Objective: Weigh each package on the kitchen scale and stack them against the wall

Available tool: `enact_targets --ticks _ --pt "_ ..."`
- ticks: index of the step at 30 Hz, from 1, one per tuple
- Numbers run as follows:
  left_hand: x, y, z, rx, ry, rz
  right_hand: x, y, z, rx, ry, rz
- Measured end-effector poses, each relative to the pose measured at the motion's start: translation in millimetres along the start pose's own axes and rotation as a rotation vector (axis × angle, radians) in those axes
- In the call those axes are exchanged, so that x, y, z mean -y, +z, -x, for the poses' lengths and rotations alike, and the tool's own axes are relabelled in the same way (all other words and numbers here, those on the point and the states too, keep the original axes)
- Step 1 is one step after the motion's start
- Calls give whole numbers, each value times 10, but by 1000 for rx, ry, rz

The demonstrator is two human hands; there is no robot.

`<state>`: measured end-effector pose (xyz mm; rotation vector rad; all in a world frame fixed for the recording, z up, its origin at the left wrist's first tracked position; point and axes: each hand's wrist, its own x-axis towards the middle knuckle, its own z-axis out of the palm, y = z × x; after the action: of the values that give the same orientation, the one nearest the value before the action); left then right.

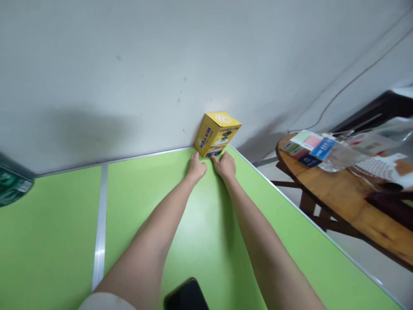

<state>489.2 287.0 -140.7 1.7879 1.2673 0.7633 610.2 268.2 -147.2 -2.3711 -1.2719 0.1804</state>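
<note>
A yellow cardboard box (222, 137) printed "WATER" stands at the far corner of the green table (138, 206), close against the wall. My left hand (196, 168) is closed at the box's lower left edge, thumb pointing inward. At its lower right, my right hand (226, 165) grips the bottom edge, the thumb in front and the other fingers partly hidden along the side. Both arms reach straight out over the tabletop. Nearer to me, a black phone (187, 296) lies between the forearms, cut off by the bottom of the view.
A white wall (129, 77) rises behind the table. On the right is a wooden table (348, 202) bearing small coloured boxes (312, 148) and clear plastic bags (342, 157). A dark green object (14, 185) sits at the left edge. A metal strip (101, 224) crosses the green surface.
</note>
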Motion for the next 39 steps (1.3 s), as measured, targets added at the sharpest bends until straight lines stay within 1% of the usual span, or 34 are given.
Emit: enact_targets --ticks 3,6,9,12,15,17,19,22,24,27,29,31,33,37,39 --pt "110 -346 287 112 15 -29 183 -47 368 98 -22 38" --pt "241 -801 716 230 35 -67 405 -140 825 272 -124 44" --pt "336 -1285 1231 318 40 -131 699 -297 1340 496 -315 12" --pt "375 -1748 1792 382 -9 -194 1072 -466 1882 726 -534 -15" --pt "418 -2226 2315 396 -70 -227 1499 -586 2374 883 -711 38" --pt "476 -2576 2632 384 -82 -246 1807 -626 2662 975 -781 63" --pt "560 -2939 2930 368 -102 -256 2123 -628 2931 1099 -817 29" --pt "729 -3465 3325 298 -188 -218 2599 -549 3295 1278 -849 -67" --pt "859 -3795 3526 198 -216 -216 2916 -453 3496 1341 -869 -106" --pt "1044 -4257 3725 -2 -154 -294 3373 -313 3732 1374 -923 -122" --pt "1139 -4520 3804 -108 -120 -333 3634 -258 3864 1398 -954 -117" --pt "1200 -4708 3860 -166 -107 -343 3832 -233 3987 1403 -990 -87" --pt "1221 -4801 3903 -155 -97 -355 3957 -214 4103 1379 -1042 -23" --pt "1187 -4799 3959 35 -77 -416 4059 -116 4264 1315 -1131 61" --pt "1172 -4810 3957 52 -71 -432 4092 -56 4277 1271 -1171 15"
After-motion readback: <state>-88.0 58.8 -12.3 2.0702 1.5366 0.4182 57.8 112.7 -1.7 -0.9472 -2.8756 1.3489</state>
